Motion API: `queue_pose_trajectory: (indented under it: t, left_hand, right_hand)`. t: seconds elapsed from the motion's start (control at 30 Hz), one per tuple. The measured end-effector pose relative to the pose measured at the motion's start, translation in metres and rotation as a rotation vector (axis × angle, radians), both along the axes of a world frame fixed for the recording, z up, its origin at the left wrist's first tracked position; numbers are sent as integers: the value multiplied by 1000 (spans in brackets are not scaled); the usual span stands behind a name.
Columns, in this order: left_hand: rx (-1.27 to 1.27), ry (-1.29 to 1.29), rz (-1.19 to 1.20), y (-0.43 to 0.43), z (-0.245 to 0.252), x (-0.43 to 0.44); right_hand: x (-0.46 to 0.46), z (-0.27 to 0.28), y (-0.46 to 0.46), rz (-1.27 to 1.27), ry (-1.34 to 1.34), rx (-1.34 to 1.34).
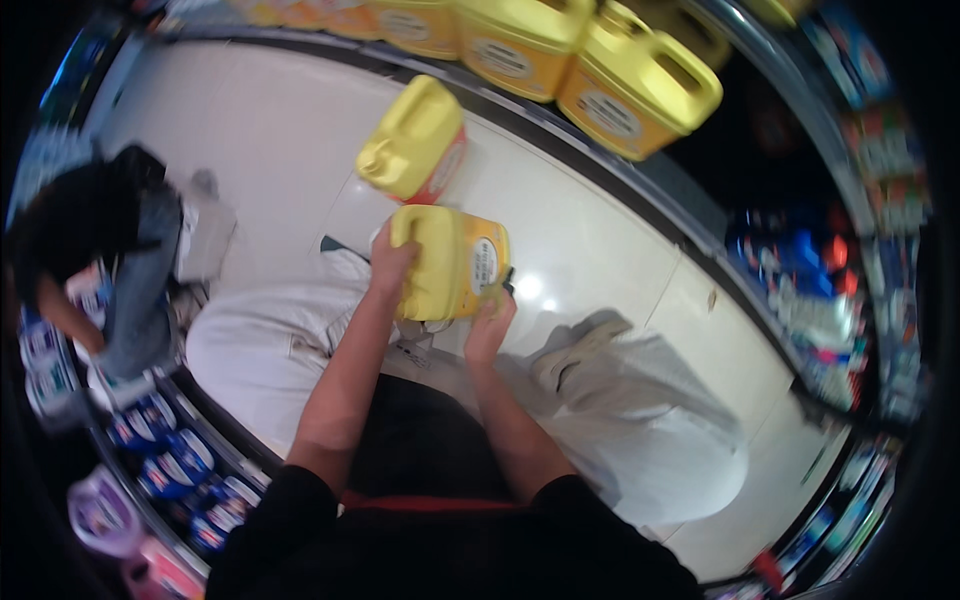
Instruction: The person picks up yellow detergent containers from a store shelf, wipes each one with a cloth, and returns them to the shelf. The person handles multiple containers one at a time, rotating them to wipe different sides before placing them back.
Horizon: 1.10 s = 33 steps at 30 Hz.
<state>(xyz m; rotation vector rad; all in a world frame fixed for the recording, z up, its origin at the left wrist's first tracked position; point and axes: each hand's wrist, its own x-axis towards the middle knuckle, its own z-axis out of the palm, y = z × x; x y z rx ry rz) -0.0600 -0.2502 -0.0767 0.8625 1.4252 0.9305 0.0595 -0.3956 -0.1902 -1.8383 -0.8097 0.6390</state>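
Note:
My left hand [394, 259] grips a yellow plastic jug [442, 262] near its handle, low over the floor between my knees. The jug bears an orange label with a white oval turned to the right. At the jug's lower right side, my right hand [491, 322] is closed around a small blurred item with a dark tip [508, 281]; what it is, I cannot tell. Just beyond the held jug, a second yellow jug [420, 139] with a red label stands on the floor tiles.
Yellow jugs [525, 45] line a low shelf [570, 135] ahead. Packaged goods [817, 300] fill shelving at the right. Blue packs [176, 465] and a purple bottle [105, 510] sit on the lower-left shelf. Another person [97, 247] crouches at the left. My shoe [577, 352] rests on the floor.

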Motion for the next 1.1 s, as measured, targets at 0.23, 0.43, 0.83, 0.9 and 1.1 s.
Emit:
queue_pose_trajectory:
  t: [0.23, 0.43, 0.83, 0.9, 1.1]
  left_hand:
    - [220, 254, -8, -7, 1, 33]
    - [227, 177, 10, -13, 0, 53]
    - [21, -56, 393, -45, -6, 10]
    - [-16, -66, 412, -45, -7, 9]
    - [36, -79, 374, -27, 4, 20]
  right_hand:
    - [67, -59, 44, -207, 851, -104]
    - [92, -12, 129, 54, 492, -46]
    - [-3, 122, 84, 343, -133, 81]
    - [-10, 117, 49, 265, -243, 92]
    - [-15, 88, -8, 54, -93, 70]
